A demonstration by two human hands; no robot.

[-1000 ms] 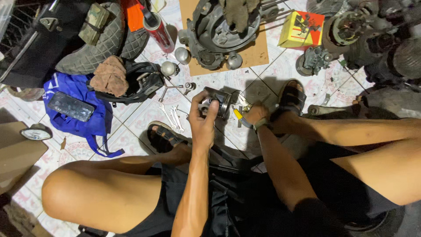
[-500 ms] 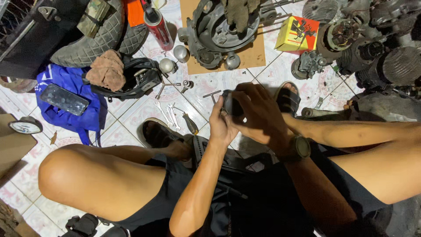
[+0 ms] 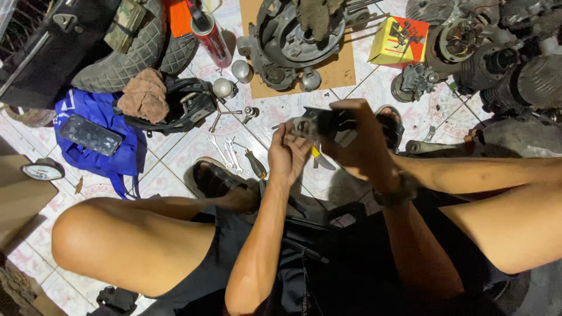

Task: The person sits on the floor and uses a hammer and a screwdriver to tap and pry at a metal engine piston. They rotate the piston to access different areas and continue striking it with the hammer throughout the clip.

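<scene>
I sit on a tiled floor with both hands raised over my lap. My left hand (image 3: 288, 153) and my right hand (image 3: 358, 140) together hold a small dark metal engine part (image 3: 321, 123) between them. The right hand wraps its top and right side; the left hand's fingers pinch its left end. A dark watch band (image 3: 397, 190) is on my right wrist. On the floor below the hands lie a yellow-handled screwdriver (image 3: 317, 156) and several small wrenches (image 3: 227, 153).
A large grey engine casing (image 3: 293, 41) rests on cardboard ahead. A yellow and red box (image 3: 398, 41), engine parts (image 3: 497, 52) at right, a red spray can (image 3: 208, 34), a blue bag (image 3: 105, 158) with a phone (image 3: 91, 134), a brown rag (image 3: 144, 95), a gauge (image 3: 42, 171).
My hands have lifted the part and shifted it right; the right hand, beside my foot a second ago, now grips the part's top. The camera view has shifted a little.
</scene>
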